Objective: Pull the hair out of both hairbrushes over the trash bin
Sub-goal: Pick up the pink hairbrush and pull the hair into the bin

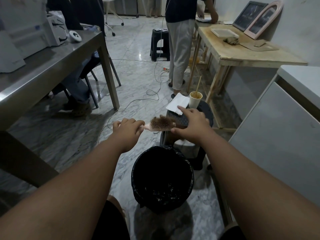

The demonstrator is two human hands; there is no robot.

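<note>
Head view: at mid-frame the left hand [129, 130] is curled round the pink handle of a hairbrush [160, 126]. It holds the brush level with the bristles turned toward the camera, likely so the brown hair [163, 120] matted in them is open to the other hand. The right hand [192, 126] lies over the brush's far end, thumb under the edge and index finger straight. I cannot tell whether it has pinched any hair, since the hand covers that end. The black-lined trash bin [134, 170] stands at lower centre, below the brush in the frame, placed to catch what falls; its inside is too dark to read. Only 1 brush shows; the 2nd is not in sight. Behind the right hand, a black stool [207, 108] carries a paper cup [195, 100] and a napkin [176, 103].
</note>
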